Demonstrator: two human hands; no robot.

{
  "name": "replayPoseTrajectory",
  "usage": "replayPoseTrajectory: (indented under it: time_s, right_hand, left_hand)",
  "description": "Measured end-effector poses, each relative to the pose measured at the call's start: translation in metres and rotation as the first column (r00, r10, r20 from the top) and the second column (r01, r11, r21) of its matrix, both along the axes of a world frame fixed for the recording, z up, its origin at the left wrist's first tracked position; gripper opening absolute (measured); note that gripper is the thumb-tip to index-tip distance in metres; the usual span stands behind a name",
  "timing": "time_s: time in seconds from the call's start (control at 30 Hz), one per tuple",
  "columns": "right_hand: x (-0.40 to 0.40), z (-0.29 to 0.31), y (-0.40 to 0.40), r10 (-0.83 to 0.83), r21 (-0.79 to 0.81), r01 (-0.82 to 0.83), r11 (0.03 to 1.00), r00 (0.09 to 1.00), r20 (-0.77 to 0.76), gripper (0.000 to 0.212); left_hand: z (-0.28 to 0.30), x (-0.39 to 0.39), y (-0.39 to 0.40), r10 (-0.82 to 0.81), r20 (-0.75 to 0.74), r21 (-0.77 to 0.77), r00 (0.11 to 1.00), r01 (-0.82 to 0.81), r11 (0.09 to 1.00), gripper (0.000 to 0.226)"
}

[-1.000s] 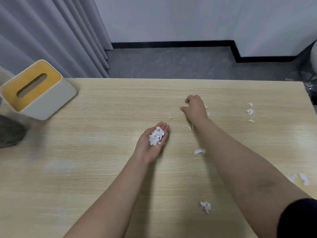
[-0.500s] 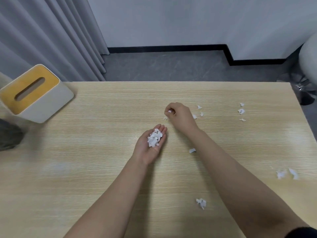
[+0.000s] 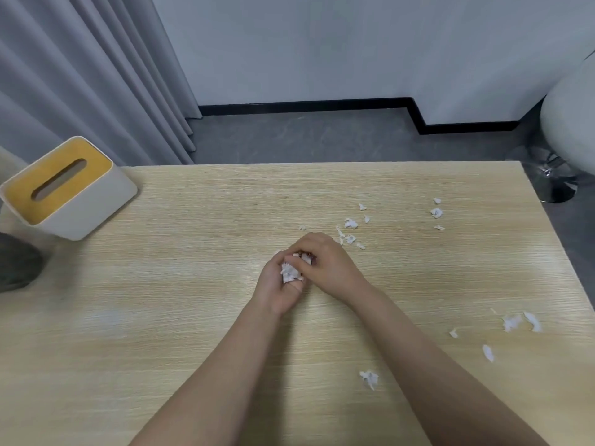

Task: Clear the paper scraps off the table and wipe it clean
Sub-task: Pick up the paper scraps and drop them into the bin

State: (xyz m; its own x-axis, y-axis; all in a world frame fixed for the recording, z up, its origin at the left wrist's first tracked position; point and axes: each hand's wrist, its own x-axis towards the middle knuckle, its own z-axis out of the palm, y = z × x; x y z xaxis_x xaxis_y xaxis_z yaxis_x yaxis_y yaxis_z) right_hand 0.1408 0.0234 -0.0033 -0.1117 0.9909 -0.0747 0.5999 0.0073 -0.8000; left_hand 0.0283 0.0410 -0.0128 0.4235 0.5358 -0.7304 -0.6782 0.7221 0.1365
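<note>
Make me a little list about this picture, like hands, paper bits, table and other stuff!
left hand: palm up, cupping a pile of white paper scraps
right hand: over the left palm, fingertips on the pile
loose scraps: a cluster just beyond the hands, a few far right, some near the right edge, one clump between the forearms
table: light wood, not yet cleared
tissue box: white with a yellow top, far left corner
wiping cloth: none seen

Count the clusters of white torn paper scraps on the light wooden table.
4: one beyond the right hand, one far right, one near the right edge, one beside the right forearm. Hands may hide more.
</note>
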Motion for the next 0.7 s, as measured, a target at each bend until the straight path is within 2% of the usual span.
replayPoseTrajectory:
  time_s: [0.17,0.23,0.3,0.43,0.57,0.63,0.7]
  right_hand:
    - [0.024,0.011,0.006,-0.163,-0.008,0.165,0.986,0.968,-0.190,0.007]
    - [0.042,0.010,0.014,-0.241,-0.018,0.243,0.970,0.947,-0.210,0.008]
    - [0.064,0.003,0.027,-0.320,-0.019,0.320,0.947,0.941,-0.112,0.011]
    - [0.109,-0.027,0.055,-0.428,-0.057,0.447,0.893,0.880,0.205,0.024]
    - [0.132,-0.050,0.068,-0.220,-0.202,0.320,0.926,0.890,0.400,0.053]
    - [0.134,-0.054,0.072,-0.154,-0.220,0.273,0.937,0.883,0.443,0.054]
    - [0.134,-0.056,0.074,-0.158,-0.186,0.260,0.947,0.886,0.435,0.044]
  left_hand:
    - [0.002,0.007,0.005,0.002,0.013,0.030,1.000,-0.002,1.000,0.025]
    - [0.001,0.009,0.007,-0.013,0.015,0.029,1.000,0.013,0.999,0.027]
    - [0.001,0.010,0.009,-0.018,0.026,0.024,0.999,0.017,1.000,0.028]
    - [-0.002,0.009,0.012,-0.016,0.048,0.020,0.999,0.016,1.000,0.029]
    - [-0.008,0.005,0.010,-0.039,0.045,0.014,0.998,0.039,0.999,0.030]
    - [-0.013,0.002,0.008,-0.036,0.065,-0.003,0.997,0.036,0.999,0.030]
    - [-0.015,0.000,0.007,-0.039,0.087,-0.013,0.995,0.040,0.999,0.029]
